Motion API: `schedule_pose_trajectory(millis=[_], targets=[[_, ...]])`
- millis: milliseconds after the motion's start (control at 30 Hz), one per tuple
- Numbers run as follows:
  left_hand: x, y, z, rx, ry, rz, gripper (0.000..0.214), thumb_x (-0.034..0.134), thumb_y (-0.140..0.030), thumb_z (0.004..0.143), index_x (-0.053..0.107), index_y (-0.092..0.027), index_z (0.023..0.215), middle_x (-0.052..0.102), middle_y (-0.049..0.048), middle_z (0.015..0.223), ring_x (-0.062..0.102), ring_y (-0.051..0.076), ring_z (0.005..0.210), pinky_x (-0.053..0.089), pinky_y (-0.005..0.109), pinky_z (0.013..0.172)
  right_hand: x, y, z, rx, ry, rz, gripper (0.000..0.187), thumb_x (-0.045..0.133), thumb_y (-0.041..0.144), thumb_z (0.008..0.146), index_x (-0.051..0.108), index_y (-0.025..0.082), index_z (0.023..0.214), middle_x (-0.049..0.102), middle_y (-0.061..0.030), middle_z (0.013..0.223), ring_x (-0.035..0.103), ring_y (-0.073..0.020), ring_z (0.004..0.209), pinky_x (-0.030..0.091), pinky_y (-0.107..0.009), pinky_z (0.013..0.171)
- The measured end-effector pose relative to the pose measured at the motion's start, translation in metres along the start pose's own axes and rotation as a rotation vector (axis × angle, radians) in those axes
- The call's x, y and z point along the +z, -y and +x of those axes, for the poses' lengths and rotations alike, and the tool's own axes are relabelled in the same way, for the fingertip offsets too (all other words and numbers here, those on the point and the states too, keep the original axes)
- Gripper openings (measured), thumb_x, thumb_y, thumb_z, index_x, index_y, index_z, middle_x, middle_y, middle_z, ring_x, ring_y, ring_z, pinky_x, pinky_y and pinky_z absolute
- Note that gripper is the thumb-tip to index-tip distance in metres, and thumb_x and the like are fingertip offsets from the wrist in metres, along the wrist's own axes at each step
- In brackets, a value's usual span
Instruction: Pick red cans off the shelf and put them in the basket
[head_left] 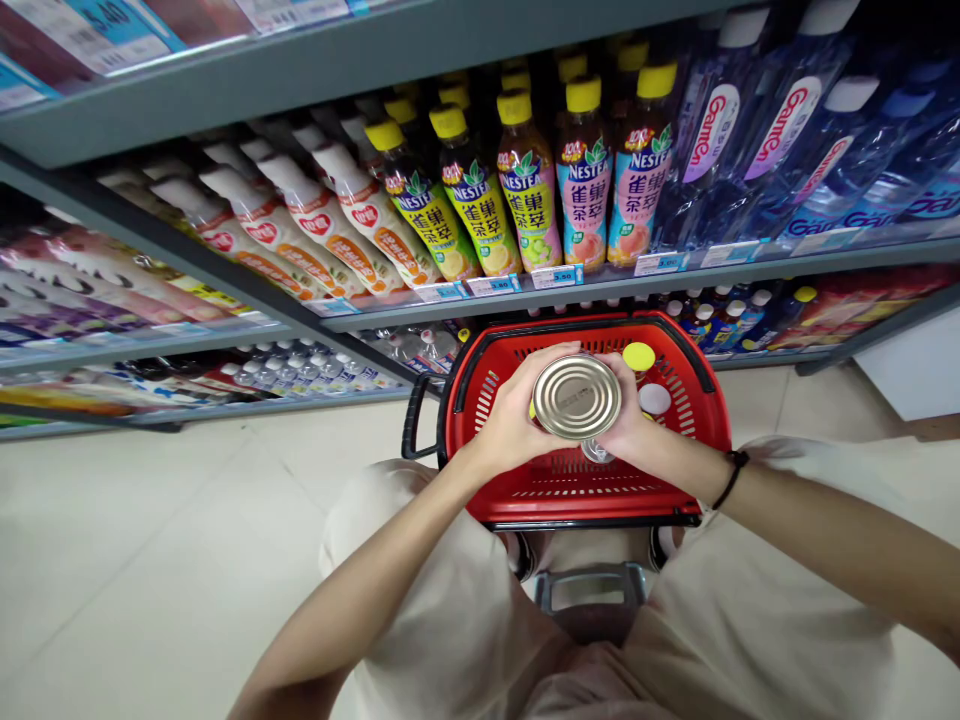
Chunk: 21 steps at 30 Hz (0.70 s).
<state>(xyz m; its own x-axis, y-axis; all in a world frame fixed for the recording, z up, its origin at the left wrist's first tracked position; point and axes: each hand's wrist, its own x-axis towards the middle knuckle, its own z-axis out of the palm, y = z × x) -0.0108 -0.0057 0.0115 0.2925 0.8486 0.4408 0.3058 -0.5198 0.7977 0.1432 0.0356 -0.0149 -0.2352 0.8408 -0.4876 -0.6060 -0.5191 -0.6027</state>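
Both hands grip a metal can (577,397) from its two sides, its bare ringed end facing up toward me. My left hand (511,408) wraps the left side, and my right hand (628,420) closes round the right side. The can is over a red shopping basket (517,487) with black handles. Inside the basket, a yellow cap (639,357), a white cap (655,399) and another can's top (597,452) show around my hands. What those caps belong to is mostly hidden.
Ahead stands a shelf (405,305) with NESTEA bottles (477,205), white-capped milky drink bottles (315,220) and clear water bottles (709,130). More bottles (300,365) fill the lower shelf. My knees flank the basket, with a grey metal handle (590,580) between my legs. Pale tiles (150,540) cover the floor.
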Motion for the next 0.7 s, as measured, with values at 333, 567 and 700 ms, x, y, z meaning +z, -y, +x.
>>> schedule_pose_trajectory(millis=[333, 567, 700], targets=[[-0.019, 0.011, 0.013, -0.185, -0.337, -0.095, 0.094, 0.099, -0.044, 0.065, 0.056, -0.022, 0.146, 0.063, 0.0135, 0.143, 0.06, 0.032, 0.136, 0.044, 0.045, 0.12, 0.005, 0.018, -0.006, 0.114, 0.095, -0.092, 0.036, 0.061, 0.054, 0.083, 0.068, 0.024, 0.102, 0.071, -0.0016, 0.076, 0.065, -0.0226, 0.073, 0.051, -0.03, 0.056], [-0.027, 0.025, 0.01, -0.531, -0.556, -0.534, 0.067, 0.093, -0.043, 0.074, 0.065, -0.024, 0.132, 0.076, 0.0054, 0.116, 0.073, 0.023, 0.11, 0.057, 0.036, 0.1, 0.008, 0.028, -0.008, 0.096, 0.234, -0.2, 0.043, 0.073, 0.061, 0.074, 0.064, 0.025, 0.097, 0.064, -0.0005, 0.071, 0.059, -0.019, 0.06, 0.045, -0.027, 0.044], [-0.024, 0.023, 0.009, -0.65, -0.62, -0.722, 0.051, 0.093, -0.047, 0.073, 0.069, -0.017, 0.108, 0.079, 0.0087, 0.109, 0.075, 0.028, 0.111, 0.059, 0.041, 0.101, 0.005, 0.028, -0.006, -0.039, 0.294, -0.319, 0.053, 0.085, 0.055, 0.072, 0.065, 0.025, 0.11, 0.062, 0.0035, 0.069, 0.054, -0.0138, 0.049, 0.036, -0.023, 0.037]])
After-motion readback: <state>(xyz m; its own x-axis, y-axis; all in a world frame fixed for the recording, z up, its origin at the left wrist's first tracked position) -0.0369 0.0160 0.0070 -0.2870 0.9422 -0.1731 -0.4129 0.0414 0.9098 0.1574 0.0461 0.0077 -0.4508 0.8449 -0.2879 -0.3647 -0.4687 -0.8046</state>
